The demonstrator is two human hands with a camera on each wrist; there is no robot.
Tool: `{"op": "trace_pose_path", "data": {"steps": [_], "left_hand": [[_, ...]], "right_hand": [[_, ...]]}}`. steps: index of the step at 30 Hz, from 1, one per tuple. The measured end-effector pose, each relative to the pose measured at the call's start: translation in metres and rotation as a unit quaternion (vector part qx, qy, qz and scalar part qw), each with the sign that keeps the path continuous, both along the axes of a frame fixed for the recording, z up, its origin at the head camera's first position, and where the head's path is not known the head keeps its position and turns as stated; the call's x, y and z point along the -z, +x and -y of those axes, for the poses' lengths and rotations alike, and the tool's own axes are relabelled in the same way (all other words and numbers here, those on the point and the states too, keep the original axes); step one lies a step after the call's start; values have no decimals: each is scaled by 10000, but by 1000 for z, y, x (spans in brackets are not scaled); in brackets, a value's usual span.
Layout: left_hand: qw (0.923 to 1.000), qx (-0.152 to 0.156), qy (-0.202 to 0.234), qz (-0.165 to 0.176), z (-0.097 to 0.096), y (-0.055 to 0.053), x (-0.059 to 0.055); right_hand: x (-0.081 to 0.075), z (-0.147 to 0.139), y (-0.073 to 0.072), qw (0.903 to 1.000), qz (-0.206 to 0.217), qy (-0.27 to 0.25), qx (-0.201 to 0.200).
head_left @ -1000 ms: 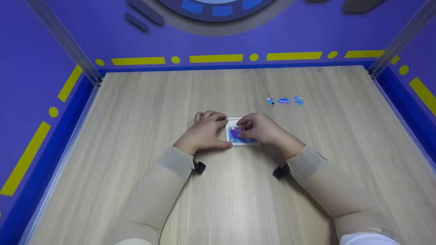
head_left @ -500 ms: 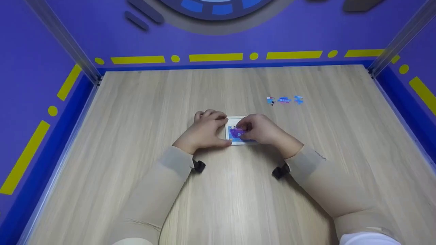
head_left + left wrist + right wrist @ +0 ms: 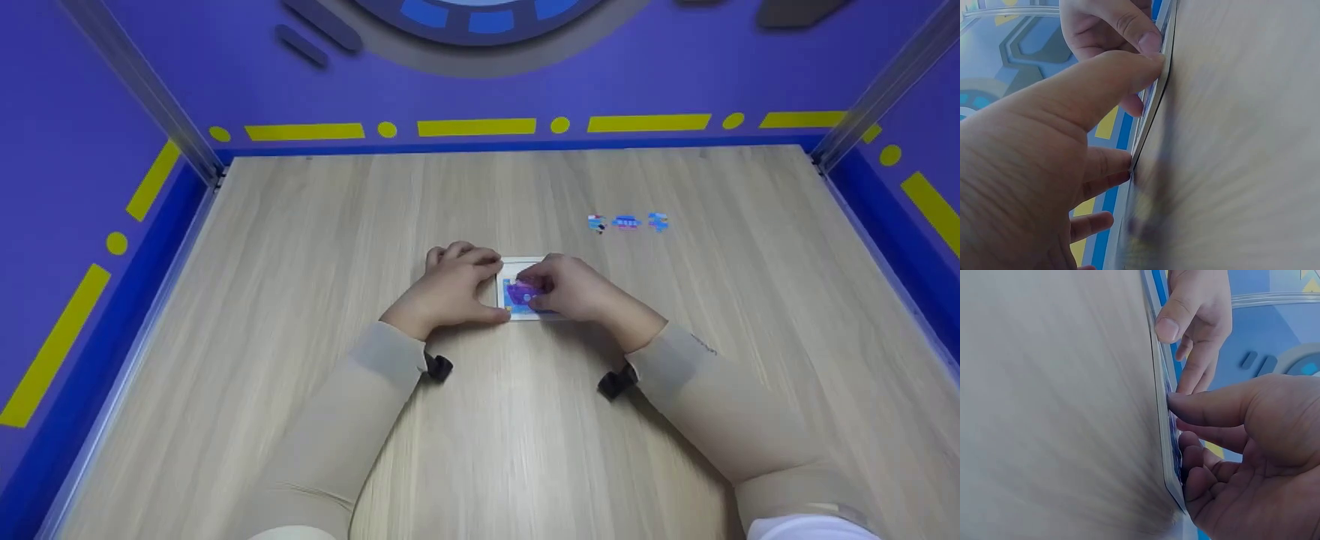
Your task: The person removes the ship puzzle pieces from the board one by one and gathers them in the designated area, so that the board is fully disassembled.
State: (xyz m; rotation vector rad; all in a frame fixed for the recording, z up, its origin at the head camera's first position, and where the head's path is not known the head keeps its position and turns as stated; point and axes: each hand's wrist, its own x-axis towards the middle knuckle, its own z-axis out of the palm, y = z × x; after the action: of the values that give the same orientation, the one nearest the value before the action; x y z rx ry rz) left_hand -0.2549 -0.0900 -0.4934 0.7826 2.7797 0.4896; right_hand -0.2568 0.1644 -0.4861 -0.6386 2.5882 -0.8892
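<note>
A small white-framed jigsaw puzzle tray [image 3: 517,266] lies flat on the table, with a purple and blue picture [image 3: 519,295] in its lower part. My left hand [image 3: 454,291] holds the tray's left side, thumb at the near corner and index finger at the far one. Over the tray's right half, my right hand [image 3: 581,291] pinches a puzzle piece against the picture with thumb and fingertips; the fingers hide most of this piece. The right wrist view shows the tray's edge [image 3: 1163,439] with the right thumb and fingertips down on its face.
Three loose jigsaw pieces lie in a row beyond the right hand: a left one [image 3: 596,223], a middle one [image 3: 626,222] and a right one [image 3: 658,221]. Blue panels [image 3: 480,97] with yellow marks wall the wooden table [image 3: 360,210] at the back and sides.
My right hand's fingertips have shifted slightly left over the picture. The left hand, the tray and the loose pieces stay in place.
</note>
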Motion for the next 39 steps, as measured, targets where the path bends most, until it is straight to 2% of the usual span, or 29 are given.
{"op": "trace_pose_path", "data": {"steps": [12, 24, 31, 39], "left_hand": [[9997, -129, 7, -198, -2, -1, 2], [9994, -311, -44, -156, -6, 2, -1], [9992, -349, 101, -169, -5, 2, 0], [9993, -330, 73, -176, -6, 2, 0]], "right_hand": [[1, 1, -1, 9994, 296, -131, 132], [3, 1, 1, 9984, 273, -460, 188], [2, 2, 3, 9970, 113, -713, 289], [1, 2, 4, 9972, -85, -609, 435]]}}
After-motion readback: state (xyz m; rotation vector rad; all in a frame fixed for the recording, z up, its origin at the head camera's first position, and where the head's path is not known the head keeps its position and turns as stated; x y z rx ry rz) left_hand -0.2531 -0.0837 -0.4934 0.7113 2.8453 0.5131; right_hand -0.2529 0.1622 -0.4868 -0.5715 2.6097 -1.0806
